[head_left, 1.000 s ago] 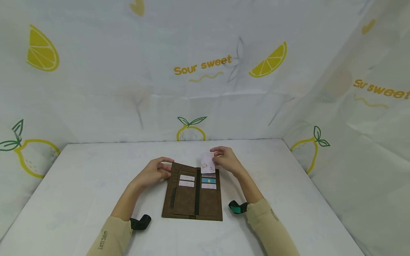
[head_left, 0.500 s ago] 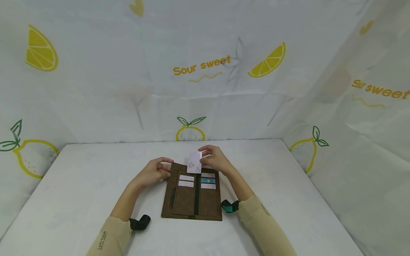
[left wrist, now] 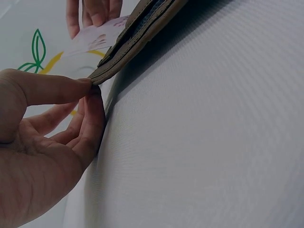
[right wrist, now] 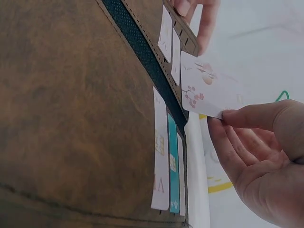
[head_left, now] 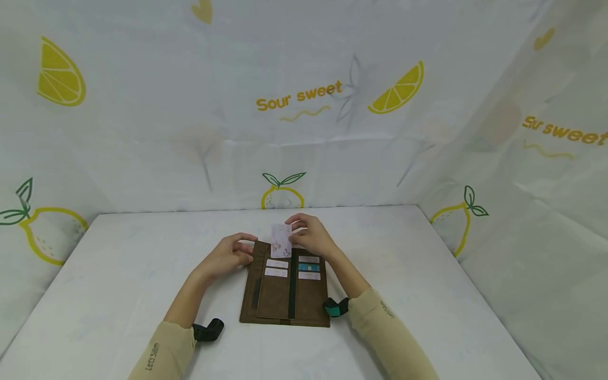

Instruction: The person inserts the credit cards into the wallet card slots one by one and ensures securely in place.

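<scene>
A brown long wallet (head_left: 311, 302) lies unfolded on the table, with cards in slots on both halves. My left hand (head_left: 229, 256) pinches the wallet's upper left corner between thumb and fingers, seen close in the left wrist view. Between thumb and fingers, my right hand (head_left: 313, 237) pinches a pale card (head_left: 281, 241) with a pink flower print. The card stands over the top of the left half, above two white cards (head_left: 276, 268) there. In the right wrist view its lower edge is close to the slots; whether it enters one I cannot tell.
On the wallet's right half sit a blue card (head_left: 309, 268) and white cards above and below it. The white table (head_left: 142, 274) meets a lemon-print sheet (head_left: 190, 148) at its back edge. Each wrist wears a black camera band (head_left: 208, 330).
My right hand has carried the card leftward, from above the wallet's right half to above its left half. My left hand stays at the wallet's corner.
</scene>
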The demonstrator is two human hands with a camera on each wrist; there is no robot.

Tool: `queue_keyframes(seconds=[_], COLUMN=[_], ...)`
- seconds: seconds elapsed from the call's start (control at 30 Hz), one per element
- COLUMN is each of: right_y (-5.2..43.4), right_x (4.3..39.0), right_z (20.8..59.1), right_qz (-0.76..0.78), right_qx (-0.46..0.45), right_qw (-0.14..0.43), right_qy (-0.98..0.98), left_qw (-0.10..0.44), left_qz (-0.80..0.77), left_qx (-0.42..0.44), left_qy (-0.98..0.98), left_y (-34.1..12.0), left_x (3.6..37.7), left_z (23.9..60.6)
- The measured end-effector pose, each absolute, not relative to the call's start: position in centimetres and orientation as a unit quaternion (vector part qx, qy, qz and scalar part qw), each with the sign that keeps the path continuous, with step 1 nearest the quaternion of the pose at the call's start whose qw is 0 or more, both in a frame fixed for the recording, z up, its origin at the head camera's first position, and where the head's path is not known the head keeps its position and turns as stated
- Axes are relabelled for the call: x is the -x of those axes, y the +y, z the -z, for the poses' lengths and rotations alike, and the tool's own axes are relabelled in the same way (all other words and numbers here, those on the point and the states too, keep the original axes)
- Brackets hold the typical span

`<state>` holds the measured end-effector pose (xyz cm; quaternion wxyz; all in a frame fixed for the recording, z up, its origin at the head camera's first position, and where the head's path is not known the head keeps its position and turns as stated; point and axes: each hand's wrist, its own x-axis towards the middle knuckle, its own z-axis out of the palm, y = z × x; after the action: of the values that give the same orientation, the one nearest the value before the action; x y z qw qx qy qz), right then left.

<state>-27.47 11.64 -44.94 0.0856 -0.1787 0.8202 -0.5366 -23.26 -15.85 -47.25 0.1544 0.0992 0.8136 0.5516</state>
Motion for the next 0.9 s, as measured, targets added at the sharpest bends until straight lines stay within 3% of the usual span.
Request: queue_keyframes(seconds=[0.4,0.9], right_y=[10.4,10.5], right_x=[27.5,27.4], right_z=[44.7,45.1], right_qz=[0.511,0.519], right_qx=[0.186,0.137], right_qw=[0.079,0.141], right_qy=[0.836,0.832], left_qw=[0.15,0.148], left_qz=[-0.553,-0.548], left_qx=[-0.102,-0.096], left_qy=[0.813,0.818], left_y=[-15.7,-15.5], left_x=[23.1,22.9], left_z=[47.1,46.9])
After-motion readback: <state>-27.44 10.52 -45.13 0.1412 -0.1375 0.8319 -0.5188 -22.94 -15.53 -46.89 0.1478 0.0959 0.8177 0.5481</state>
